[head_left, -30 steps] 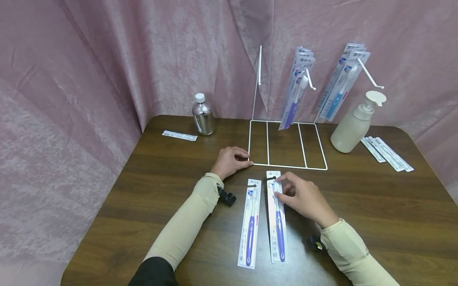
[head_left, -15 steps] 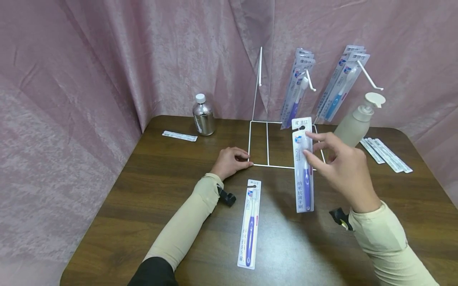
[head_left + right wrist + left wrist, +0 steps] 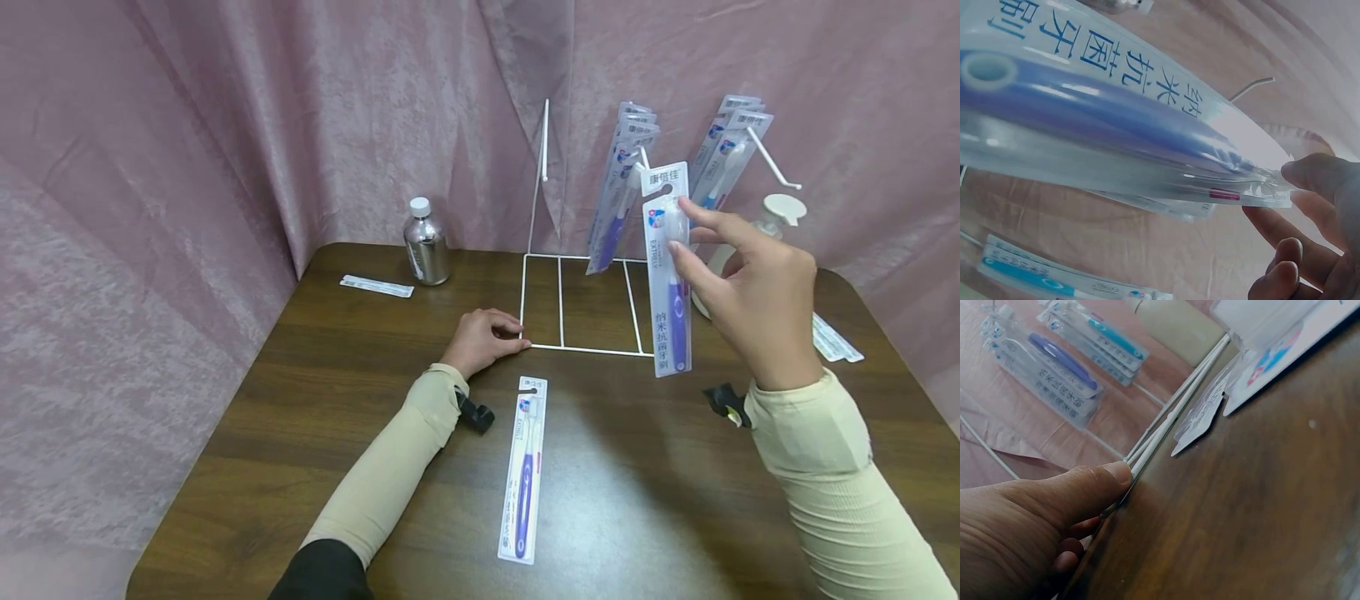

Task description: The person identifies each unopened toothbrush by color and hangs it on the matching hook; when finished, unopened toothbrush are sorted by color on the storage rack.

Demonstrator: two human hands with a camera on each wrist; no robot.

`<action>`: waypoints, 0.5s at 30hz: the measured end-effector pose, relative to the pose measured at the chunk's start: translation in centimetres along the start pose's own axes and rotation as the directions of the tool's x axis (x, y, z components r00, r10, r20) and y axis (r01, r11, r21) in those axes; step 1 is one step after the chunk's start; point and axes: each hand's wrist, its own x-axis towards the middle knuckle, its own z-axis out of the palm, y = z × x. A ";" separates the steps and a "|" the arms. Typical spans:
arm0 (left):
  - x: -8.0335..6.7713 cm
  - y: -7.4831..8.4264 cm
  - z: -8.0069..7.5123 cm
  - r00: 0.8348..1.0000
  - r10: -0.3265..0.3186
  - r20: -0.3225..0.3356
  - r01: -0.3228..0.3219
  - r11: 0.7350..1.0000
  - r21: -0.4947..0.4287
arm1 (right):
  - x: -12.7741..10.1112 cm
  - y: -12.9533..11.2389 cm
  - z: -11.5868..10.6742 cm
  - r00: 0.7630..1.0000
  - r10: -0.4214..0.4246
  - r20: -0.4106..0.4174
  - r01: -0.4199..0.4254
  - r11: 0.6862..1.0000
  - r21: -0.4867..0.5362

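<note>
Nearest the person, a packaged toothbrush (image 3: 524, 468) with a purple handle lies flat on the brown worktop (image 3: 300, 392), just in front of the white wire rack (image 3: 592, 348). The left hand (image 3: 483, 337) rests at the rack's near left corner, its thumb and curled fingers gripping the base wire there. To the right of that corner, the right hand (image 3: 750, 287) is raised above the worktop and pinches a second purple toothbrush pack (image 3: 667, 267) near its top, between thumb and fingertips; the pack hangs upright in the air over the rack's near right corner, clear of the worktop. Behind it, more toothbrush packs hang from the rack's middle hook (image 3: 622, 192) and right hook (image 3: 723, 162); the left hook (image 3: 545, 137) is bare. A cream pump bottle (image 3: 776, 212) stands right of the rack, with flat packets (image 3: 836, 342) beside it. Left of the rack stand a silver bottle (image 3: 426, 242) and another flat packet (image 3: 376, 285).
</note>
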 end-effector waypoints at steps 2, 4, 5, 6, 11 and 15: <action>0.0 0.0 0.0 1.000 -0.003 0.004 0.003 1.000 -0.004 | 0.1 0.3 0.4 1.000 0.003 -0.001 -0.003 1.000 0.000; 0.0 0.0 0.0 1.000 -0.004 0.005 0.004 1.000 -0.007 | 0.2 0.5 0.8 1.000 0.006 0.000 -0.006 1.000 0.003; -0.1 0.0 0.0 1.000 -0.005 0.005 0.005 1.000 -0.006 | 0.2 0.7 1.0 1.000 0.013 0.000 -0.013 1.000 0.011; -0.1 0.0 0.0 1.000 -0.006 0.005 0.006 1.000 -0.007 | 0.3 0.7 1.3 1.000 0.022 0.003 -0.023 1.000 0.018; 0.0 -0.2 0.0 1.000 -0.003 0.004 0.003 1.000 0.004 | 0.9 1.2 3.0 0.998 0.064 0.003 -0.064 0.997 0.046; 0.1 -0.1 0.1 1.000 -0.006 0.006 0.006 1.000 0.016 | 1.6 1.9 4.5 0.997 0.078 -0.004 -0.078 0.996 0.035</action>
